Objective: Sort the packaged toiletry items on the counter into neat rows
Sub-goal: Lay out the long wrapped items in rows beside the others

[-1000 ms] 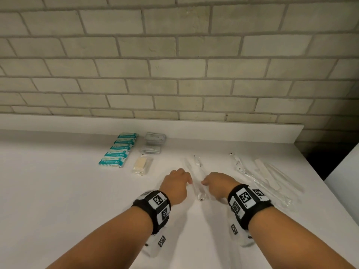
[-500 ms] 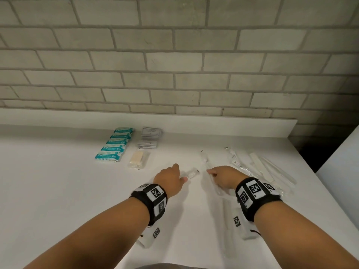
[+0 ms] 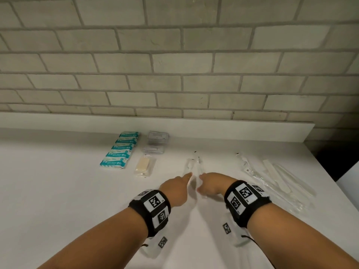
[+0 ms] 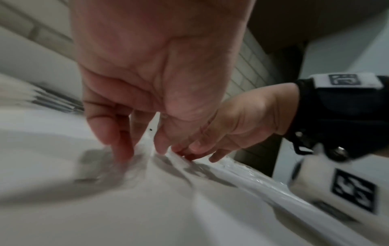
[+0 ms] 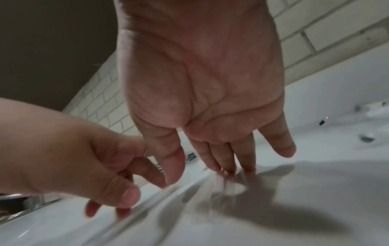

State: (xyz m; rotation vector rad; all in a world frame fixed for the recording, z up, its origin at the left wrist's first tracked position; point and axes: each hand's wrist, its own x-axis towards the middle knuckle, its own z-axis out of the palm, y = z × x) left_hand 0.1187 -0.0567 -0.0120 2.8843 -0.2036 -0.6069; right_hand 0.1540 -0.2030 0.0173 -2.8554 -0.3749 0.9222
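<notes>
Nearest the viewer, both forearms reach out over the white counter (image 3: 58, 191), each wrist bound in a black band with square printed markers; the left hand (image 3: 175, 188) and the right hand (image 3: 212, 184) have drawn together since half a second ago, when a clear gap lay between them; now they sit just beside each other. Between them lie the two clear-wrapped toothbrushes (image 3: 194, 167), long, thin and glossy; earlier these lay apart and splayed, and now they run side by side, pointing at the wall. The left hand's fingers (image 4: 118, 136) are straight and spread, tips pressing down on crinkled film; the right hand's fingers (image 5: 227, 154) are likewise straight and only slightly parted, tips touching the wrap; neither hand curls round anything.

Right of the toothbrushes, a loose fan of slim clear sleeves (image 3: 281, 181) holds flat pale sticks and thin white handles, some overlapping. Left of the toothbrushes rests a cream soap bar (image 3: 143, 166) in a soft transparent pouch; beyond it, further left, a tidy overlapping row of teal-and-white packets (image 3: 120, 150) runs toward the wall; beside that row stand two small stacks of flat grey sachets (image 3: 156, 142). Farthest back from the toothbrushes, a smooth white upstand meets the matt brick-pattern tile wall (image 3: 174, 74).
</notes>
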